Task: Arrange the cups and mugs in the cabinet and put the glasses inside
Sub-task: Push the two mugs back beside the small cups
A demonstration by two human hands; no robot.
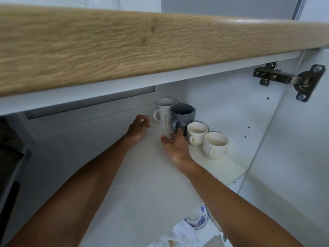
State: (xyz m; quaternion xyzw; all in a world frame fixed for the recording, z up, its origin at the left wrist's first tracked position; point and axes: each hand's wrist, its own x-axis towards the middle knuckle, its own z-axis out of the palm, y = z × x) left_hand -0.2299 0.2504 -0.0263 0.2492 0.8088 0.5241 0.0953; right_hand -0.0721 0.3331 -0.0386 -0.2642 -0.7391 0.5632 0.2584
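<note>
Four vessels stand upright, mouths up, in a diagonal row on the white shelf [142,175]: white mug [164,109], grey mug [183,114], two cream cups [196,132] [215,144]. Right hand [176,147], open, touches the grey mug; left hand [138,126], loosely curled, holds nothing. Handles face forward-left.
</note>
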